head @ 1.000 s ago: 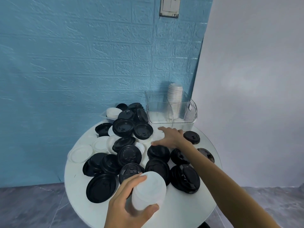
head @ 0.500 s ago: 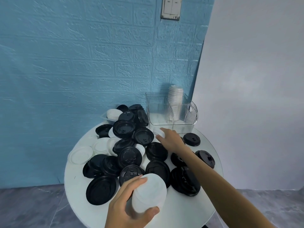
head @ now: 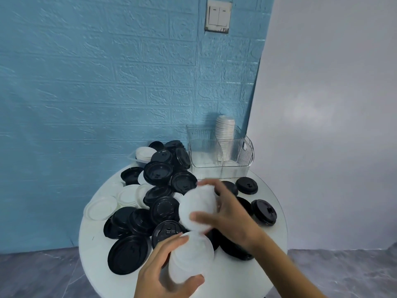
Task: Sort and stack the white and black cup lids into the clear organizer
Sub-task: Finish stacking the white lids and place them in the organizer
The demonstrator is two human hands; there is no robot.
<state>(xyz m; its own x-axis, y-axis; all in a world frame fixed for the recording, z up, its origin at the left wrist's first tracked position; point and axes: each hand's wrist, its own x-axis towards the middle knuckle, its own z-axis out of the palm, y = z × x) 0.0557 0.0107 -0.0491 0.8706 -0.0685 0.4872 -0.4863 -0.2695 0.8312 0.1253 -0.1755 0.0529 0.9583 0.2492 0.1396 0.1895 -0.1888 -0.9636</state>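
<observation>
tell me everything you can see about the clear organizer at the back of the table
The clear ribbed plastic organizer stands upright at the far edge of the round white table, against the blue brick-textured wall. An inner partition splits it into compartments. A tall stack of white lids stands in it and rises above its rim; the left compartment looks nearly empty. Neither hand touches it, and black lids lie just in front.

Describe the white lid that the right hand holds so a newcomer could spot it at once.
Start at the round white table and find the two hands above its near middle. The right hand grips a white lid just above the white stack in the left hand. It is the only single lid off the table.
</observation>
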